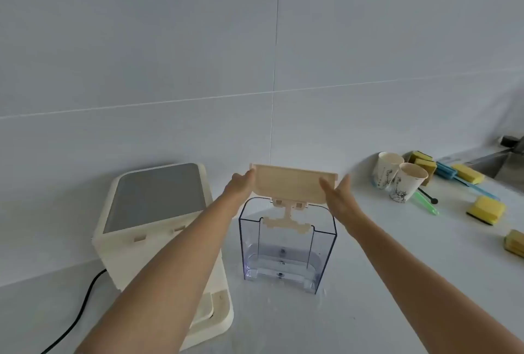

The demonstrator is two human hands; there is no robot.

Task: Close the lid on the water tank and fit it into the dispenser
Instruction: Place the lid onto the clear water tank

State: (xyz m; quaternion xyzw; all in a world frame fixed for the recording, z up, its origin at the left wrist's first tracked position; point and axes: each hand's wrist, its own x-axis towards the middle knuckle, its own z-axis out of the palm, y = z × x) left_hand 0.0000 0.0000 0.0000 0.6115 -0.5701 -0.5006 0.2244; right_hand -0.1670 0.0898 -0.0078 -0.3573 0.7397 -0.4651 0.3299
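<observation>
A clear plastic water tank (286, 251) stands upright on the white counter at centre, with a little water at its bottom. Its cream lid (292, 183) is raised above the tank's open top, tilted up, with a cream hinge piece hanging from its lower edge into the tank. My left hand (239, 184) grips the lid's left end. My right hand (338, 197) holds the lid's right end, fingers spread along it. The cream dispenser (158, 228) with a grey top panel stands to the left of the tank, partly behind my left forearm.
A black cable (82, 305) runs from the dispenser to the lower left. Two paper cups (399, 176) stand at the right, with several yellow sponges (486, 209), a blue brush and a green tool beyond. A metal sink (499, 163) sits far right. A tiled wall rises behind.
</observation>
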